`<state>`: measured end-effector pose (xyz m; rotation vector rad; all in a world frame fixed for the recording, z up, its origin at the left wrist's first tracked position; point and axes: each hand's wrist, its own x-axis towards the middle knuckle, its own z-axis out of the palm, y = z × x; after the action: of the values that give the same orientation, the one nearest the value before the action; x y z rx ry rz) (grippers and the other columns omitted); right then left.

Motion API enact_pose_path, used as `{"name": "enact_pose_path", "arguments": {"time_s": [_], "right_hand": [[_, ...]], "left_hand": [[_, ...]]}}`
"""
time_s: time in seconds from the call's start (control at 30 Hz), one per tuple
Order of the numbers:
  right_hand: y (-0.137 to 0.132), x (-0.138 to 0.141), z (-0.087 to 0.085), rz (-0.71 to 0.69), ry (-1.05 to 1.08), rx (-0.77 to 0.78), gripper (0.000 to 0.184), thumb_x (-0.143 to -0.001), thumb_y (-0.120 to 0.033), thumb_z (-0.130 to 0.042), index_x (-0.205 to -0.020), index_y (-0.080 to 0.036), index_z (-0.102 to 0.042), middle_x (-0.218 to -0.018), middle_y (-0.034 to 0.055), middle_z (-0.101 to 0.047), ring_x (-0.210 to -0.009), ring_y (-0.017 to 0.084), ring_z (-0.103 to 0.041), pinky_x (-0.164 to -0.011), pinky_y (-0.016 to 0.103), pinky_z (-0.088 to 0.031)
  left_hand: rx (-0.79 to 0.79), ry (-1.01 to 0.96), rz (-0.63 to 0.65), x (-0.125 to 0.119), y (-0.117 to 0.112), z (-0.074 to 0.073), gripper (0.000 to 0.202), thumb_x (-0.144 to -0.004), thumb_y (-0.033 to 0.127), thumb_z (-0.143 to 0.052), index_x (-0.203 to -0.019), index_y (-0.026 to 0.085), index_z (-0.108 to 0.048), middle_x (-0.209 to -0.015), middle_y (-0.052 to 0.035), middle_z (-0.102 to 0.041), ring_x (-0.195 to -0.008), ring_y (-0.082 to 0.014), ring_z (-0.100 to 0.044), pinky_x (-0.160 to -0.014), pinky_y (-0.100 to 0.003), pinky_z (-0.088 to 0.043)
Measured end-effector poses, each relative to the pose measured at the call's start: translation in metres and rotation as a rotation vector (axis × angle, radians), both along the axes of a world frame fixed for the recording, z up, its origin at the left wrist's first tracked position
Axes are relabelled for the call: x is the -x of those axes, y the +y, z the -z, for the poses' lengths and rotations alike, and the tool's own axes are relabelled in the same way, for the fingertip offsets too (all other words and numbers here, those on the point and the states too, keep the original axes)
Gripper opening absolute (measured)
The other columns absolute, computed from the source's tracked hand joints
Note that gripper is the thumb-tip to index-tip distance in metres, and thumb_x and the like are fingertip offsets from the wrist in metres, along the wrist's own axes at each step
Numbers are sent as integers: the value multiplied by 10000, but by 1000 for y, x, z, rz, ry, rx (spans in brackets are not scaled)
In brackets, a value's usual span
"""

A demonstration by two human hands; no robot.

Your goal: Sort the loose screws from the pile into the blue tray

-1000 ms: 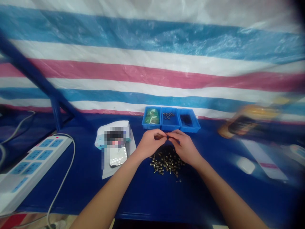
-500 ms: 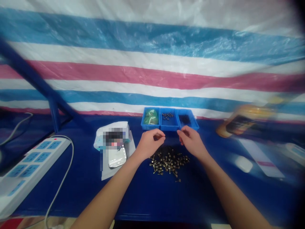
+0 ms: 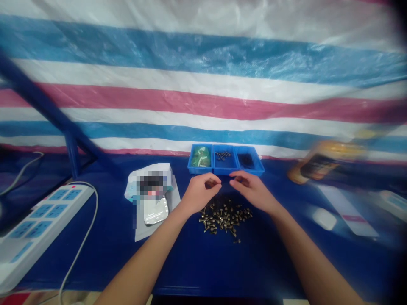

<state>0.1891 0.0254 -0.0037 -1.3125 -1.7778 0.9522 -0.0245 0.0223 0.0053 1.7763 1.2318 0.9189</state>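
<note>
Left hand (image 3: 201, 192): thumb and forefinger curled to a near pinch; too small to tell if a part sits between the tips; right hand (image 3: 253, 192) facing it, thumb and forefinger parted by a narrow gap, nothing visible in it; hands apart, both over the dark blue smooth tabletop (image 3: 197, 264).

Loose pile of small brassy metal screws (image 3: 224, 219) on the tabletop, below and between the hands, darker bits at its far edge; one screw lies at the near edge of the spread.

Just beyond the hands, three blue plastic open bins in a row: left bin (image 3: 200, 171) has a green-and-white packet (image 3: 202, 156); middle bin (image 3: 226, 171) a few metal screws (image 3: 223, 155); right bin (image 3: 252, 172) a dark mass of small parts (image 3: 246, 160), detail too small to read.

White power strip with blue sockets (image 3: 23, 243) at far left; blurred amber bottle with dark label (image 3: 319, 165) at right.
</note>
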Motion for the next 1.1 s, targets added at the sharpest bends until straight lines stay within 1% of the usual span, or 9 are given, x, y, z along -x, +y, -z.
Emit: {"name": "enact_pose_path", "arguments": {"time_s": [0.1,0.2,0.37,0.57,0.73,0.8,0.87,0.93,1.1], "right_hand": [[-7,10,-2,-108,-41,-97,209,-872,-369,-637,-1015,-232,-704,-945,27,-689,-692,142,-576,-650,275,-451],[-8,15,0,-91,-48,-127,166,-891,-337,-613,-963,-226,-713,-920,23,-698,-733,153,-594,-691,280,-449],[-8,16,-1,-57,-90,-56,268,-917,-428,-564,-832,-196,-667,-682,-14,-591,-602,131,-493,-576,256,-363],[-8,17,-3,-84,82,56,324,-937,-470,-507,-792,-192,-585,-711,-7,-601,-654,140,-556,-637,253,-417],[6,5,8,73,145,102,467,-921,-546,-494,-628,-184,-524,-571,-9,-537,-560,133,-509,-605,265,-409],[10,-2,11,176,241,103,433,-894,-563,-534,-689,-182,-547,-580,-13,-539,-543,131,-514,-585,264,-417],[13,-6,11,288,348,87,373,-837,-562,-620,-880,-195,-563,-620,-31,-558,-525,131,-527,-550,258,-422],[14,-8,11,360,396,67,448,-780,-539,-695,-1041,-221,-519,-647,-51,-569,-502,127,-527,-509,245,-405],[14,-10,14,330,182,51,332,-824,-511,-634,-929,-198,-604,-603,-37,-550,-501,124,-487,-491,245,-367]], "left_hand": [[-3,-32,38,0,0,0,78,-831,237,-641,-872,192,-690,-853,-11,-713,-758,-141,-636,-724,-270,-490],[14,-70,68,0,0,0,86,-836,246,-639,-871,186,-690,-854,-15,-707,-754,-139,-628,-714,-266,-485],[41,-127,54,0,1,-1,100,-836,263,-644,-863,176,-687,-838,-18,-693,-728,-131,-611,-682,-258,-474],[34,-142,28,0,0,-2,160,-858,313,-630,-932,185,-693,-912,-35,-714,-809,-151,-649,-762,-279,-498],[71,-85,-25,2,3,3,241,-882,387,-597,-991,195,-692,-980,-52,-720,-864,-176,-663,-817,-305,-510],[77,-67,-28,3,4,4,236,-881,388,-596,-981,198,-693,-967,-48,-720,-869,-179,-662,-822,-304,-507],[79,-51,-20,3,3,4,232,-884,388,-588,-979,204,-693,-953,-43,-720,-864,-179,-662,-812,-300,-503],[74,-31,-12,2,2,2,225,-888,379,-576,-975,207,-692,-943,-37,-720,-854,-177,-660,-798,-295,-499],[-25,155,-71,4,2,1,174,-877,322,-568,-938,227,-701,-909,-10,-717,-830,-178,-648,-780,-299,-480]]}}
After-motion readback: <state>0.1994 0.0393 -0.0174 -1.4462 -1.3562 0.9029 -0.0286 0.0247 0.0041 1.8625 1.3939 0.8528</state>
